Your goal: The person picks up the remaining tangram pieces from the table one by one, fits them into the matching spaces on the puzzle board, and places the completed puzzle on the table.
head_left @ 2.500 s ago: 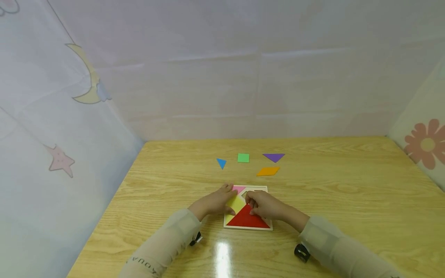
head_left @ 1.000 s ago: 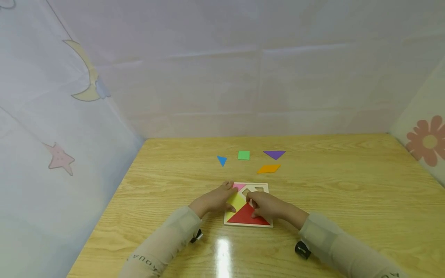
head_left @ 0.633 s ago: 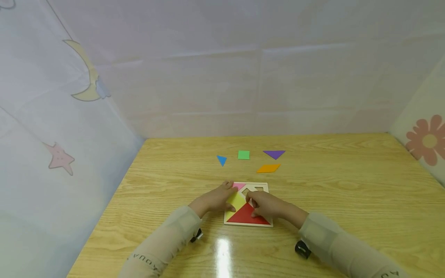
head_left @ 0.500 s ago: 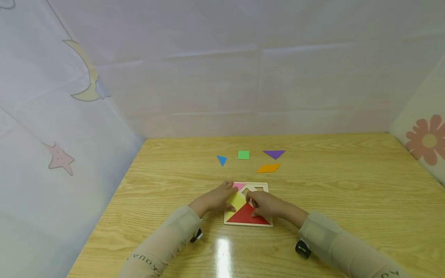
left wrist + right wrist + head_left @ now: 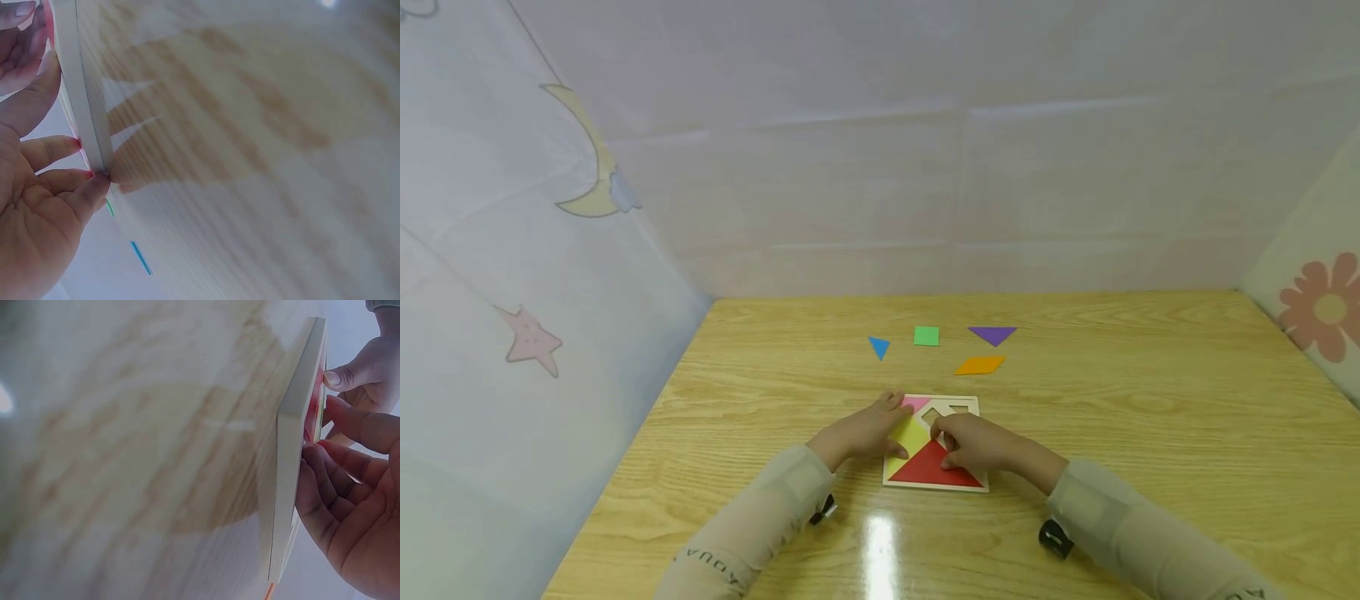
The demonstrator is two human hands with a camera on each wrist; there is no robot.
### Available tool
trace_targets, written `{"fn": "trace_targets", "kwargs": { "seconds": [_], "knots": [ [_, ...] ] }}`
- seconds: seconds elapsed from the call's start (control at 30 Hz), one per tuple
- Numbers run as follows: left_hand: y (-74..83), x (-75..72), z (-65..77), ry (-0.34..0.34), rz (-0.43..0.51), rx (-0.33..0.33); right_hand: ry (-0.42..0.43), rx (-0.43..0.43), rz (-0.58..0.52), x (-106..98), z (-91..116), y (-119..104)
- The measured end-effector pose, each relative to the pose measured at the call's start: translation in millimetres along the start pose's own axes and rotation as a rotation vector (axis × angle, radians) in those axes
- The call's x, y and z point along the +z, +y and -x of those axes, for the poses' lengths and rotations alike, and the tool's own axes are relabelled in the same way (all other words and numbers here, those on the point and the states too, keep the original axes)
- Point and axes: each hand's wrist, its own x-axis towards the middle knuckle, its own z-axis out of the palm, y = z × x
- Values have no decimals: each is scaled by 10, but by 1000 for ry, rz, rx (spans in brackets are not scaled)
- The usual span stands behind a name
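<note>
A wooden tangram board (image 5: 936, 488) lies in front of me, holding a red triangle (image 5: 925, 467), a yellow triangle (image 5: 911, 431) and a pink triangle (image 5: 916, 402). My left hand (image 5: 863, 427) rests across its left side; in the left wrist view the fingertips touch the board's top and edge. With curled fingers, my right hand (image 5: 976, 442) pinches at the upper right of the red triangle. The right wrist view shows that hand's thumb and index finger (image 5: 362, 425) at the red surface. Bare cutouts show beyond the knuckles, and the right hand hides part of the board.
Beyond the board lie a blue triangle (image 5: 879, 347), a green square (image 5: 927, 336), a purple triangle (image 5: 993, 335) and an orange parallelogram (image 5: 981, 365). The wooden table (image 5: 1150, 400) meets patterned cloth walls at its back and left edges.
The red triangle sat slightly raised 2.5 seconds ago, lay lower in the board a second ago, and now its lower edge shows slightly nearer the front rim. Both hands have stayed in place.
</note>
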Motion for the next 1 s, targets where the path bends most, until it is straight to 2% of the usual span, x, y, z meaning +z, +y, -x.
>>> {"fn": "trace_targets", "kwargs": {
  "seconds": [0.43, 0.63, 1.0],
  "knots": [
    [-7, 8, -12, 3, -4, -2, 20, 1, 20, -51, 35, 17],
    [-7, 13, -12, 5, 1, -8, 41, -37, -4, -91, 68, 39],
    [8, -1, -5, 5, 1, -4, 87, -28, -32, -180, 98, 94]
  ]
}}
